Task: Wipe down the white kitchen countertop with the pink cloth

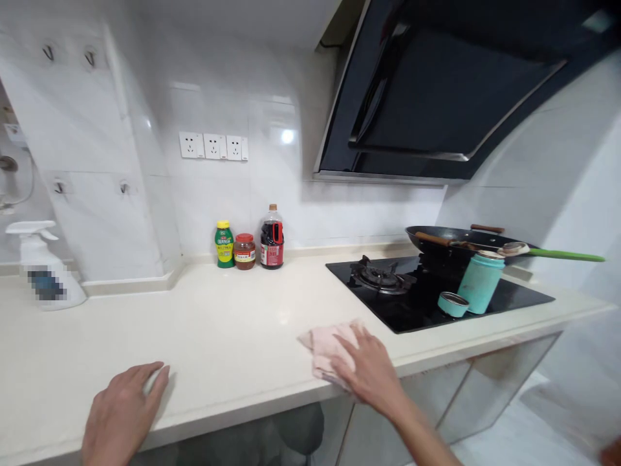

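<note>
My right hand point(369, 369) presses down on a pale pink cleaning cloth point(326, 346) at the counter's front edge, left of the stove. Its fingers spread over the cloth, and part of the cloth is hidden beneath them. At the lower left, my left hand point(123, 408) rests on the cream countertop point(233, 336) near its front edge. That hand holds nothing, and its thumb stands apart from the fingers.
A black gas stove point(359, 291) carries a wok point(436, 243), a teal bottle point(482, 285) and a small teal cup point(453, 305). Along the wall stand a green bottle point(225, 249), a red-lidded jar point(245, 254) and a dark sauce bottle point(272, 243). A white spray bottle point(46, 272) stands left.
</note>
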The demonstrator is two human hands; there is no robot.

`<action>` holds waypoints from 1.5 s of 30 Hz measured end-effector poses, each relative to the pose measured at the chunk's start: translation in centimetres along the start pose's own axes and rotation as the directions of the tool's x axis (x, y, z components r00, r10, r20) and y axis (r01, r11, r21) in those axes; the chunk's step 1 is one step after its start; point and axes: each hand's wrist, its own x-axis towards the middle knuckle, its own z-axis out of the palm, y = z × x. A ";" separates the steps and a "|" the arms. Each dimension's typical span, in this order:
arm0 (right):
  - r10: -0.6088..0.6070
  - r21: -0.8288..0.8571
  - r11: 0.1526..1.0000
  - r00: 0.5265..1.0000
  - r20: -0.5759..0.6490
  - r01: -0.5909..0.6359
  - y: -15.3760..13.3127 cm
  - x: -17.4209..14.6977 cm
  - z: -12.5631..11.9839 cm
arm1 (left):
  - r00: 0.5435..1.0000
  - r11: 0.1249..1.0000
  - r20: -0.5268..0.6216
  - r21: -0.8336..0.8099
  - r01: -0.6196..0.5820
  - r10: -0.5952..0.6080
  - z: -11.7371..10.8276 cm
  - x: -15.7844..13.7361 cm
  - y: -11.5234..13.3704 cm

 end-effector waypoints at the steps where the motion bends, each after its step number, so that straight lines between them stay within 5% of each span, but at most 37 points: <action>1: -0.020 0.036 0.999 1.000 0.006 0.020 -2.6 -0.1 0.0 | 1.000 1.000 0.002 0.002 0.002 -0.002 0.0 0.0 0.1; 7: -0.332 0.342 0.882 0.942 -0.041 0.326 -19.0 -0.3 1.3 | 1.000 1.000 0.000 -0.008 0.010 -0.010 0.3 0.1 -0.2; 11: -0.514 0.340 0.789 0.853 -0.091 0.512 -24.1 0.1 2.1 | 0.999 0.998 0.038 -0.062 0.004 -0.002 0.4 0.2 -1.1; 14: -0.550 0.338 0.770 0.832 -0.077 0.541 -22.4 0.3 1.9 | 0.999 0.998 0.037 -0.063 -0.003 0.005 0.2 0.1 -1.2; 17: -0.492 0.354 0.813 0.870 -0.010 0.463 -16.9 -0.1 1.4 | 1.000 0.999 0.006 -0.040 -0.019 0.020 -0.1 -0.2 -0.8; 23: -0.086 0.161 0.984 0.995 0.051 0.077 -2.6 -0.9 0.6 | 0.999 0.999 -0.029 -0.041 -0.015 0.014 -0.2 -0.6 0.0; 26: 0.075 -0.028 0.997 0.997 0.008 -0.075 3.3 0.9 0.5 | 1.000 0.999 -0.020 -0.042 -0.001 0.000 -0.1 -0.5 0.2; 29: 0.212 -0.131 0.971 0.974 0.080 -0.201 6.0 4.9 0.7 | 1.000 0.999 -0.009 -0.031 0.022 -0.022 -0.2 -0.4 0.2; 32: 0.310 -0.136 0.946 0.942 0.129 -0.293 5.1 9.8 1.2 | 0.999 0.999 -0.015 -0.025 0.038 -0.039 -0.3 -0.3 0.3; 36: 0.302 -0.070 0.953 0.929 0.214 -0.293 -0.5 14.3 2.5 | 0.999 0.999 -0.023 -0.026 0.047 -0.048 -0.1 -0.4 0.3; 41: -0.117 0.156 0.986 0.922 0.370 0.062 -9.8 12.4 2.2 | 0.998 0.999 -0.062 -0.027 0.032 -0.034 0.1 -0.6 0.1; 45: -0.510 0.456 0.829 0.773 0.377 0.325 -13.3 7.3 -0.7 | 0.998 0.999 -0.067 -0.040 0.010 -0.013 0.2 -0.7 -0.2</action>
